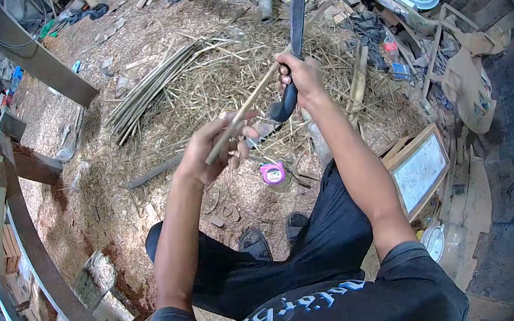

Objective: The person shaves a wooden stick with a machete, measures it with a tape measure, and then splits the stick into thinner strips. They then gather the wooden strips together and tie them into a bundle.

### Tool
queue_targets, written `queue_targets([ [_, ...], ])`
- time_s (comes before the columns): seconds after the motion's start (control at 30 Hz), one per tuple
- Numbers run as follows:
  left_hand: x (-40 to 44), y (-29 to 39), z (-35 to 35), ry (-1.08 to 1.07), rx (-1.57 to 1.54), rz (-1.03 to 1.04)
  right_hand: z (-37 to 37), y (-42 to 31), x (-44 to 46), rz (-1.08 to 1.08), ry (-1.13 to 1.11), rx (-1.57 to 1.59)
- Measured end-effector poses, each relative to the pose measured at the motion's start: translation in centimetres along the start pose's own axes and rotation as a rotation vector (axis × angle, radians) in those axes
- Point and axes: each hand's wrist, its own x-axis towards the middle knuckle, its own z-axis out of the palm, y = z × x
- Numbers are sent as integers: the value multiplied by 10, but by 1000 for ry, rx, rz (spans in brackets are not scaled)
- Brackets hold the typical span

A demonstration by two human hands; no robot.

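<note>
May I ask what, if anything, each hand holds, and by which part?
Right hand holds a machete by its handle; left hand, a bamboo-like strip near its lower end.

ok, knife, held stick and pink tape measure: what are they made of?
Knife blade: likely steel, dark grey with some sheen. Its handle: black, smooth, probably plastic or rubber. Stick: pale tan, unpainted; bamboo or wood, can't tell which. Tape measure: bright pink, likely plastic case.

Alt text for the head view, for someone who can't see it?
Right hand grips a black-handled knife, blade pointing away; a thin strip lies across the left hand, slanting toward the blade. Beyond, a bundle of strips lies on littered ground; a pink tape measure sits nearer the feet.
</note>
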Motion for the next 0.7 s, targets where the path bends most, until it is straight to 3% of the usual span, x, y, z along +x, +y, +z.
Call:
queue_targets([
  [0.07,-2,-5,-6,-195,2,-61,-4,1,4,-100,-9,-157],
  [0.1,-1,-9,-7,-193,-1,-58,-2,0,2,-98,-13,-159],
  [0.2,10,-27,-6,-30,-51,45,5,2,-5,-308,12,-549],
  [0.3,16,-29,-6,118,-28,173,11,10,-27,-517,-102,-889],
  [0.33,15,-25,-6,161,-2,191,17,11,-38,-520,-108,-888],
  [0.4,18,-25,-6,233,-7,197,25,13,-54,-526,-268,-1304],
  [0.43,20,-26,-6,300,-13,198,27,18,-55,-528,-268,-1303],
  [0.5,21,-30,-12,353,68,173,28,27,-57,-791,-320,-1410],
  [0.53,16,-28,-9,287,101,200,30,24,-53,-567,-365,-1439],
  [0.7,5,-33,-5,121,150,252,18,8,-28,-632,-153,-1426],
])
